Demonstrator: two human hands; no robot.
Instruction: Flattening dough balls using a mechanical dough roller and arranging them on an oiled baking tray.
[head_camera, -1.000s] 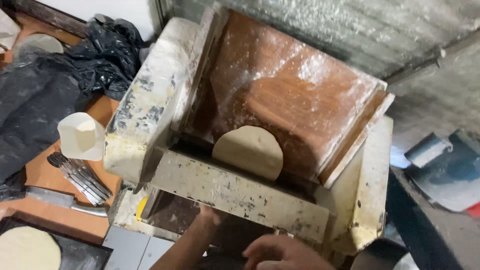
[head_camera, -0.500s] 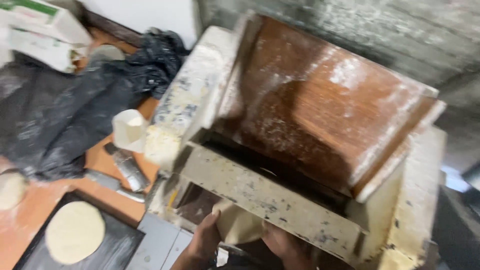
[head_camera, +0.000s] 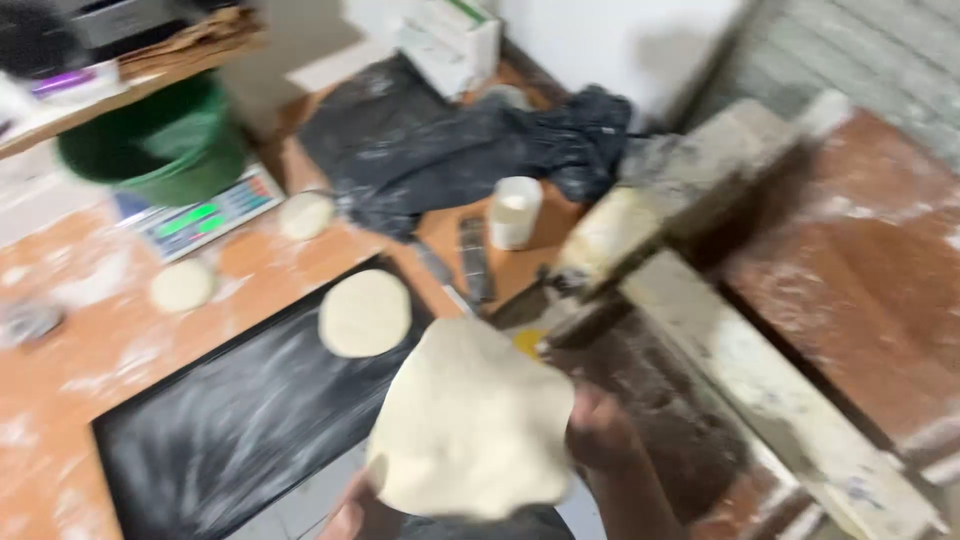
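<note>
Setting: floury orange worktop with a black tray on it, and a flour-caked dough-rolling machine off to the right against a pale wall. Whole shot is pretty motion-blurred.

Flat dough sheet: held up in the air near the bottom middle, over the gap between the tray and the machine, not resting on anything.

Right hand: comes up from the bottom edge, forearm angled up, pressed against the right edge of the dough sheet. Looks like it's gripping that edge, but the fingers are tucked behind the dough, so how tightly they're curled is hard to say.

Left hand: only a sliver shows under the lower left of the dough, right at the frame edge. It's touching the sheet from below; can't tell if the fingers are closed or just propping it.

On the tray: one dough disc near the far corner.

On the worktop: two dough balls and, and a scale with a green bowl on it.

Behind: a crumpled black plastic bag and a white cup, both smeared by blur.
</note>
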